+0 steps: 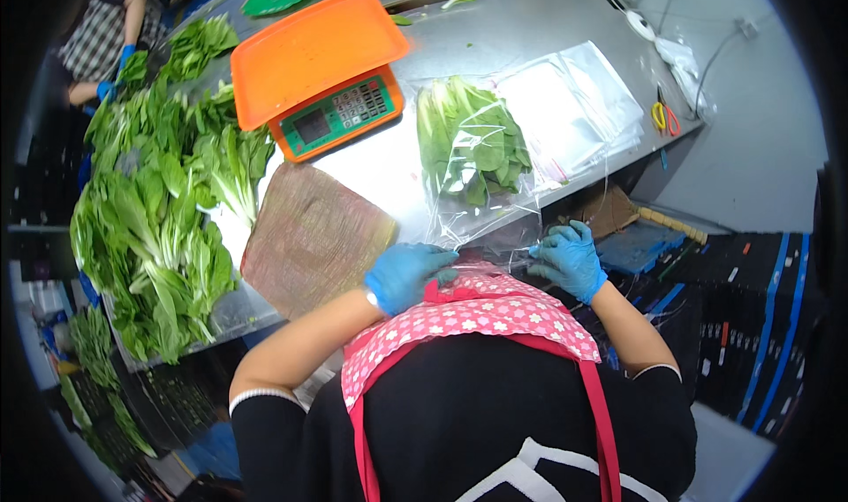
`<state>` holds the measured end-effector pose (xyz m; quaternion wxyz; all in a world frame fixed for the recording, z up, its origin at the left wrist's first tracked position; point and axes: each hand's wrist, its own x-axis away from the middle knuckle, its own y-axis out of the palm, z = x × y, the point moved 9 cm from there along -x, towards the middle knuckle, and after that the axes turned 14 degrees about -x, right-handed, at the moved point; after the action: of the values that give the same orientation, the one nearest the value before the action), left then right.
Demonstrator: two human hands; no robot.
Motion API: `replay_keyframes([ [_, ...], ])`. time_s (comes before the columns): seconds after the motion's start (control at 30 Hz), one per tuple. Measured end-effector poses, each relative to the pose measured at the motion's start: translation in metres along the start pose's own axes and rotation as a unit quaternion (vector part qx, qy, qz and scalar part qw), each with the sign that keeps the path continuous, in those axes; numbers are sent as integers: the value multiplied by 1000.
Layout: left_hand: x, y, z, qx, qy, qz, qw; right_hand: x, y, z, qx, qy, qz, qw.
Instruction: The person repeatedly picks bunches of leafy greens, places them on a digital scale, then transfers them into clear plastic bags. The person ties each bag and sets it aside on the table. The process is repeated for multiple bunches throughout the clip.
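A clear plastic bag lies on the metal table with a bunch of leafy greens inside it, pale stems away from me and leaf tips toward me. Its near end reaches over the table's front edge. My left hand, in a blue glove, pinches the left corner of that end. On the other corner, my right hand, also gloved in blue, has its fingers closed. Both hands are just in front of my pink flowered apron, holding the bag's mouth stretched between them.
An orange digital scale stands beyond a worn brown board. Loose greens are heaped at left. Clear bags and scissors lie at right. Black crates stand below. Another person's gloved hand touches greens at far left.
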<state>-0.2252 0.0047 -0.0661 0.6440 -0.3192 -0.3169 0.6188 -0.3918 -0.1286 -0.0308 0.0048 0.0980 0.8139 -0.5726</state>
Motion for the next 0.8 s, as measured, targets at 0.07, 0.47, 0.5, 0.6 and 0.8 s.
replay_keyframes([
  [0.07,9,-29,-15,135,-120,79,980,-1,-28,-3,-52,31,23,998],
  [0.47,-48,68,-131,530,-408,14,743,-167,28,263,-526,457,263,668],
  [0.5,-52,75,-125,623,-398,41,672,-176,47,277,-536,485,212,657],
  [0.6,-41,77,-145,544,-398,68,736,-231,36,245,-628,265,232,694],
  [0.8,-49,40,-105,541,-449,27,710,-218,44,306,-594,282,281,699],
])
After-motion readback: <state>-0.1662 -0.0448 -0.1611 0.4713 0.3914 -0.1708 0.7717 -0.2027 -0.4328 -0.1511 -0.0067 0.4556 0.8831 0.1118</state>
